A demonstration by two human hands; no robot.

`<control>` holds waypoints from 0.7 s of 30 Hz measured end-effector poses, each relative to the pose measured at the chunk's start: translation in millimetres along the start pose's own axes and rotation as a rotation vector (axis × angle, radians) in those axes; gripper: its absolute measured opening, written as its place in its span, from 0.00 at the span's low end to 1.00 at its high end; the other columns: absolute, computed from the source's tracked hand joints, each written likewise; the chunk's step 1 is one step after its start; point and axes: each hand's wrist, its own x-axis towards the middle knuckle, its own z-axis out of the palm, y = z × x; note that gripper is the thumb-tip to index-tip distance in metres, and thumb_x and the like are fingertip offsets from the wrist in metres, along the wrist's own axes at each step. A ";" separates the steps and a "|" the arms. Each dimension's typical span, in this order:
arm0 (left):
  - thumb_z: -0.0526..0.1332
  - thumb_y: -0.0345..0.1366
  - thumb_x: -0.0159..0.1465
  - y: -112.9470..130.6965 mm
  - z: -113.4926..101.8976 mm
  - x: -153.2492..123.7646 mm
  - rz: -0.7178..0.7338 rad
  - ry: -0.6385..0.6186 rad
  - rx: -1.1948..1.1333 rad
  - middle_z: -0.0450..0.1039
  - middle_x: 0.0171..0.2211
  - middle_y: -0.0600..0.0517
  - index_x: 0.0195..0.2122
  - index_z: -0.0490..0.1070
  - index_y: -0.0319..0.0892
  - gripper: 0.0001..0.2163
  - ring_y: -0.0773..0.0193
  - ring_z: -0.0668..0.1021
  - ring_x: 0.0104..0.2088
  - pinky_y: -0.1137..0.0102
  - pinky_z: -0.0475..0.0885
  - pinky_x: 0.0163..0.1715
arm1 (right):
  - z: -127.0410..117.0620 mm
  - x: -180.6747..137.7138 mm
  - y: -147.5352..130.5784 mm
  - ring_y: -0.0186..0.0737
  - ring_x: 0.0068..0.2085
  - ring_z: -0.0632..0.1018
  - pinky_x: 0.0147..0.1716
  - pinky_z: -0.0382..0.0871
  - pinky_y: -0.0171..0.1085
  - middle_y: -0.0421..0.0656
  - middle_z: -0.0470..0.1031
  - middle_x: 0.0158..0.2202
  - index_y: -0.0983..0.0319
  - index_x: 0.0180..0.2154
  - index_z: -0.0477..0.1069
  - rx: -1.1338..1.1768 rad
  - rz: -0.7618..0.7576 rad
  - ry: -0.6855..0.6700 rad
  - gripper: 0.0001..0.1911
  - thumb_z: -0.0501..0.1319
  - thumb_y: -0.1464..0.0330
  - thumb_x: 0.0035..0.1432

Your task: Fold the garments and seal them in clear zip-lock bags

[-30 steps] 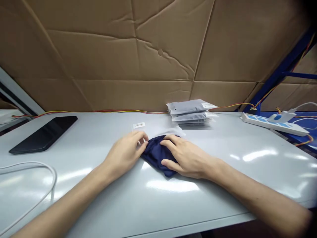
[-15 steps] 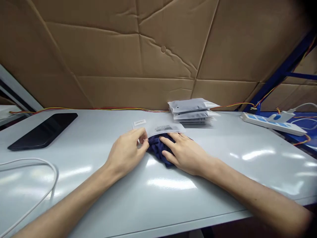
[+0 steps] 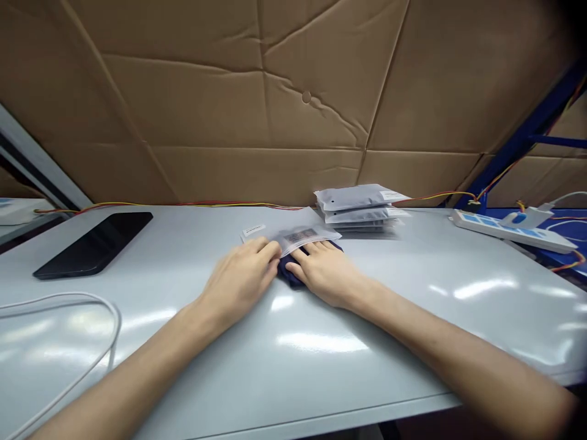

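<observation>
Navy cloth under clear plastic bag on grey surface. My right hand lies flat, fingers together on the bag; left hand curls at its edge, pinch unclear.

Bunched navy fabric lies under a frosted plastic bag.

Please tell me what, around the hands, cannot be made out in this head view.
Head view only:
Navy cloth: mostly hidden by the left hand, right hand and bag.
Bag label: print too small to read.
Stacked packets: lower ones too blurred to count.
</observation>
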 end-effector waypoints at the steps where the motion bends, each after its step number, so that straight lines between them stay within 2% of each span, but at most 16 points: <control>1: 0.47 0.37 0.71 -1.9 -1.2 0.3 -0.023 -0.008 0.008 0.74 0.41 0.50 0.39 0.67 0.46 0.10 0.56 0.76 0.39 0.64 0.65 0.32 | -1.2 -3.3 0.3 0.50 0.56 0.76 0.57 0.66 0.48 0.53 0.76 0.56 0.64 0.55 0.72 0.003 -0.021 0.014 0.20 0.49 0.62 0.74; 4: 0.46 0.37 0.70 -7.4 -5.4 1.5 -0.099 -0.032 0.031 0.74 0.43 0.48 0.40 0.67 0.46 0.10 0.53 0.77 0.40 0.63 0.64 0.31 | -8.2 -18.0 4.4 0.50 0.48 0.77 0.50 0.69 0.48 0.52 0.79 0.48 0.63 0.48 0.76 -0.025 -0.071 0.069 0.20 0.46 0.65 0.74; 6: 0.46 0.37 0.69 -9.8 -8.7 2.5 -0.163 -0.058 0.038 0.74 0.44 0.47 0.41 0.67 0.46 0.11 0.51 0.77 0.41 0.62 0.64 0.31 | -13.1 -27.3 10.7 0.51 0.48 0.76 0.49 0.69 0.50 0.54 0.77 0.48 0.63 0.46 0.76 -0.046 0.012 0.137 0.18 0.48 0.65 0.73; 8: 0.46 0.37 0.68 -10.8 -12.2 3.1 -0.217 -0.095 0.025 0.75 0.45 0.47 0.42 0.68 0.46 0.11 0.51 0.77 0.40 0.62 0.65 0.32 | -16.0 -33.0 18.9 0.55 0.51 0.75 0.50 0.69 0.52 0.56 0.73 0.52 0.63 0.50 0.74 -0.013 0.144 0.165 0.17 0.54 0.61 0.71; 10: 0.47 0.41 0.68 -10.6 -15.1 3.1 -0.237 -0.127 -0.002 0.75 0.48 0.46 0.44 0.68 0.46 0.12 0.51 0.78 0.40 0.61 0.67 0.34 | -17.1 -35.2 27.7 0.57 0.54 0.74 0.50 0.70 0.53 0.57 0.71 0.56 0.63 0.56 0.70 0.093 0.254 0.124 0.23 0.57 0.55 0.68; 12: 0.51 0.48 0.68 -10.1 -16.4 2.6 -0.220 -0.141 -0.029 0.74 0.51 0.46 0.47 0.69 0.46 0.15 0.50 0.79 0.43 0.61 0.69 0.35 | -17.4 -35.9 36.1 0.57 0.56 0.74 0.51 0.71 0.52 0.56 0.71 0.57 0.62 0.60 0.67 0.231 0.310 0.047 0.29 0.58 0.51 0.66; 14: 0.55 0.57 0.64 -10.4 -15.9 1.8 -0.184 -0.150 -0.036 0.73 0.54 0.45 0.50 0.69 0.47 0.22 0.47 0.78 0.46 0.60 0.70 0.37 | -17.9 -36.7 43.3 0.54 0.56 0.75 0.52 0.71 0.51 0.54 0.71 0.57 0.61 0.61 0.66 0.333 0.306 -0.010 0.30 0.59 0.51 0.65; 16: 0.58 0.61 0.61 -11.5 -13.9 1.2 -0.158 -0.156 -0.024 0.73 0.54 0.44 0.50 0.69 0.47 0.26 0.45 0.78 0.46 0.59 0.70 0.37 | -18.5 -38.1 48.6 0.53 0.55 0.75 0.53 0.71 0.50 0.53 0.71 0.57 0.60 0.62 0.66 0.375 0.265 -0.040 0.30 0.61 0.53 0.64; 21: 0.59 0.57 0.63 -14.1 -9.0 1.5 -0.082 -0.144 -0.066 0.74 0.48 0.48 0.45 0.67 0.48 0.20 0.50 0.79 0.42 0.61 0.70 0.36 | -18.9 -39.0 50.8 0.51 0.54 0.76 0.53 0.72 0.49 0.52 0.72 0.56 0.60 0.61 0.66 0.395 0.216 -0.032 0.30 0.65 0.57 0.61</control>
